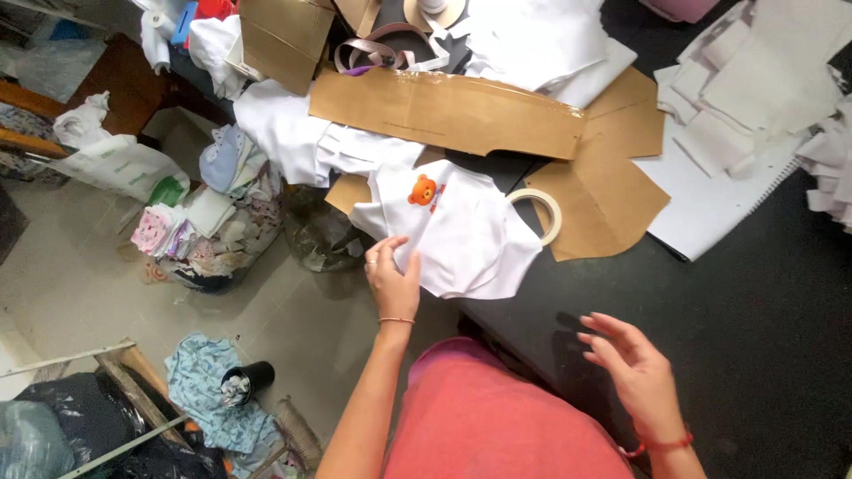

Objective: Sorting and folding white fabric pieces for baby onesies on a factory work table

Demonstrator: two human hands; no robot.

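Observation:
A small white garment (461, 232) with an orange bear print lies over the near left edge of a dark table (754, 328). My left hand (393, 277) pinches its lower left edge between thumb and fingers. My right hand (628, 364) hovers above the dark tabletop to the right, fingers spread, holding nothing. A roll of tape (543, 213) lies just right of the garment, partly under it.
Brown cardboard pattern pieces (453, 111) and white cut cloth (745, 84) cover the far side of the table. On the floor at left are piles of cloth scraps (213, 231), a black cup (248, 380) and plastic bags (124, 168).

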